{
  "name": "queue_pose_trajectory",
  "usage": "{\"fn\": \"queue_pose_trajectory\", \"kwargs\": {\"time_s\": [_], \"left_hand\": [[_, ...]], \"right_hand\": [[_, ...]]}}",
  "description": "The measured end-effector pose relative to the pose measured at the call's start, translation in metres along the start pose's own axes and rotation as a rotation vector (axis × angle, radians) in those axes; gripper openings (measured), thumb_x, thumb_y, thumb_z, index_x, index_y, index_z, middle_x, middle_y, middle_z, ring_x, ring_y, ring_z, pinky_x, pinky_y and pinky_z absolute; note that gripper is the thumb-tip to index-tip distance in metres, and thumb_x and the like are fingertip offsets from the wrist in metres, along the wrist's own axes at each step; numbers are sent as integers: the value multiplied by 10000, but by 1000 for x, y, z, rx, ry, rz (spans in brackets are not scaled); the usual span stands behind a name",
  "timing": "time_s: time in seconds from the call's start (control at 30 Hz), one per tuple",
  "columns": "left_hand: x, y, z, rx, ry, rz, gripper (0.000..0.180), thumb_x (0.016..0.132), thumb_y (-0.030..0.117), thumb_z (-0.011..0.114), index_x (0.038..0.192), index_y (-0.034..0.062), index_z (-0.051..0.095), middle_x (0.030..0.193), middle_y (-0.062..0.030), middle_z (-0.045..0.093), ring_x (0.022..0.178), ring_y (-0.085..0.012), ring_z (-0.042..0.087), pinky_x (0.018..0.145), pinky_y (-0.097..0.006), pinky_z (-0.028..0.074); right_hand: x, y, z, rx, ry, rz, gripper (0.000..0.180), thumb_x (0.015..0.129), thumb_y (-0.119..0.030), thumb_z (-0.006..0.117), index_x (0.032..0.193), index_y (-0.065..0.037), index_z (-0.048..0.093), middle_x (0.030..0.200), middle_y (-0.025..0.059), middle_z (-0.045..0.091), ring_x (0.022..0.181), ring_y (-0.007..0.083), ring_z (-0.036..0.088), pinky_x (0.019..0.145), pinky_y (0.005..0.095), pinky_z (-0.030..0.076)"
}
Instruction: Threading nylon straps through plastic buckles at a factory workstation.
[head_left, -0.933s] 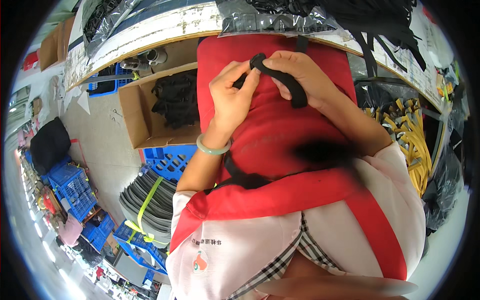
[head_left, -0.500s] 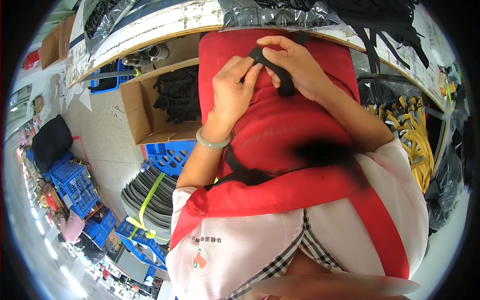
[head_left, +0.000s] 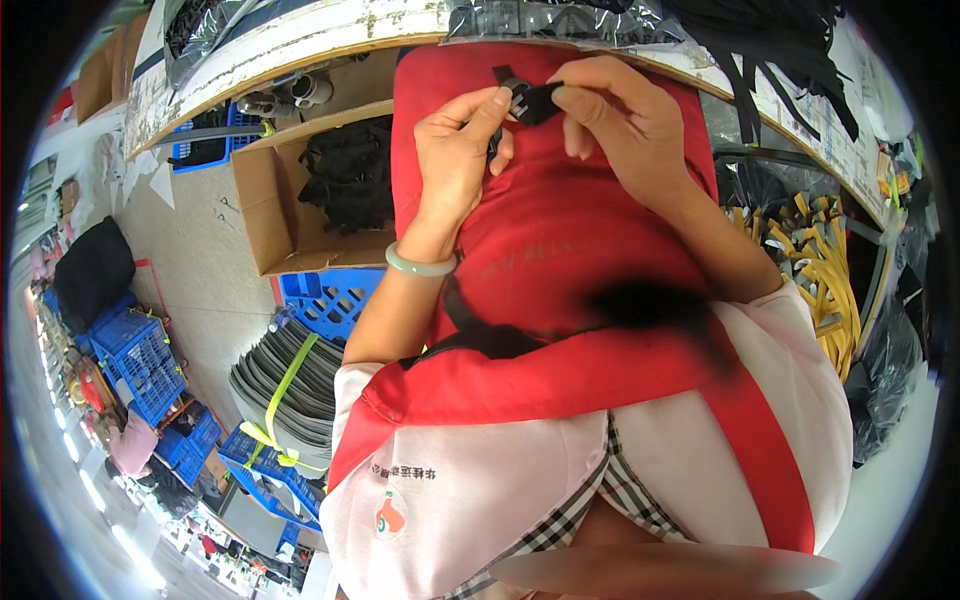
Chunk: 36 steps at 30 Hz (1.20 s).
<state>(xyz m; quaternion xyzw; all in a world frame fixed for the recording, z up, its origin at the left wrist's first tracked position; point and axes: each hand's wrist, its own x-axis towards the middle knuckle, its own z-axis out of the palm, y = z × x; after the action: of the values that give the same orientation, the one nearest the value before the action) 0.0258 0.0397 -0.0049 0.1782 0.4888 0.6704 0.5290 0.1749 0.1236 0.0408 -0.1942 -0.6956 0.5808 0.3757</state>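
Over my lap, covered by a red apron [head_left: 560, 210], my left hand [head_left: 455, 155] pinches a small dark buckle [head_left: 518, 98] with lighter bars between thumb and forefinger. A black webbing strap [head_left: 541, 104] runs from the buckle toward my right hand [head_left: 635, 125]. Thumb and forefinger of that hand grip the strap's end, while its other fingers curl loosely below. A short dark tab of webbing stands up past the buckle on its far side. My left fingers partly hide the buckle.
A cardboard box [head_left: 265, 210] of black straps stands left of my lap. Ahead runs a worn white table edge [head_left: 390, 28], with black strips [head_left: 750, 60] hanging off it at right. Yellow straps [head_left: 830, 280] lie at right; a coiled grey bundle [head_left: 285, 380] and blue crates [head_left: 140, 365] at left.
My hands have moved apart slightly. The strap's hanging loop is gone from view, and the buckle's bars now show between the hands.
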Motion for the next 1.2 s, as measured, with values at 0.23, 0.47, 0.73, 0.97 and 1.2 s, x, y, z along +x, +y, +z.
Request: {"fn": "queue_pose_trajectory", "kwargs": {"time_s": [0.23, 0.47, 0.73, 0.97, 1.2], "left_hand": [[-8, 1, 7, 218, 22, 126, 141, 900, 53, 627, 991, -45, 670, 770, -58, 638, 497, -66, 522, 401, -179, 365], [-8, 6, -1, 336, -67, 200, 121, 878, -10, 616, 972, -42, 686, 795, -38, 589, 522, -53, 506, 443, -185, 366], [-37, 63, -70, 428, -187, -58, 127, 887, 39, 606, 979, -23, 668, 705, -28, 561, 479, -51, 444, 418, -184, 285], [-60, 92, -210, -95, 476, 284, 370, 952, 168, 547, 1250, -45, 493, 1176, -182, 555, 1006, -230, 572, 862, -338, 491], [-28, 19, -127, -97, 94, -13, 370, 923, 27, 553, 1277, -47, 472, 1131, -183, 604, 1010, -256, 626, 894, -325, 535]], "right_hand": [[-1, 13, -6, -30, -88, 590, 174, 903, -156, 627, 963, -16, 541, 714, 18, 574, 530, 65, 554, 450, 188, 452], [6, 23, -8, 346, -54, 770, 245, 919, -204, 595, 1045, 6, 587, 744, 59, 598, 546, 115, 592, 485, 229, 508], [16, 40, -31, 112, -59, 507, 183, 926, -200, 584, 968, -26, 624, 722, 14, 586, 550, 61, 528, 512, 199, 439], [59, 33, -140, -933, 281, 113, 138, 828, -107, 666, 947, -37, 667, 816, 40, 608, 738, 152, 559, 674, 251, 454], [77, 36, -134, -1297, 207, -87, 185, 761, -166, 720, 895, -41, 695, 902, 125, 644, 868, 306, 607, 743, 371, 492]]}}
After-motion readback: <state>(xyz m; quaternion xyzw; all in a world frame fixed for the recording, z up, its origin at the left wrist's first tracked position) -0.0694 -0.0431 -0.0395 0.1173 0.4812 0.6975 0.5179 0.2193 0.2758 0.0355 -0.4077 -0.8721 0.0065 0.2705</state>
